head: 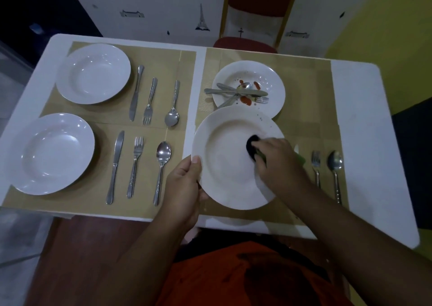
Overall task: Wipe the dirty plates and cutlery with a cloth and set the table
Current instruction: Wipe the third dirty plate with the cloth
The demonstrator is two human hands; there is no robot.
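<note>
My left hand [184, 184] grips the near-left rim of a white plate [226, 158], held tilted above the near-right placemat. My right hand [278, 158] presses a dark cloth [252, 145] against the plate's inner right side. A few small specks remain near its far-right rim. Behind it a dirty plate [268, 81] with red sauce smears holds a knife, fork and spoon [236, 91] piled across it. To the right of my right hand lie a fork [316, 165] and a spoon [334, 163]; a knife tip shows just beside my wrist.
Two clean white plates [93, 73] [55, 153] sit on the left placemats, each with a knife, fork and spoon laid in a row to its right. The white table's near edge [233, 224] is close to my body. A red chair [245, 43] stands behind the table.
</note>
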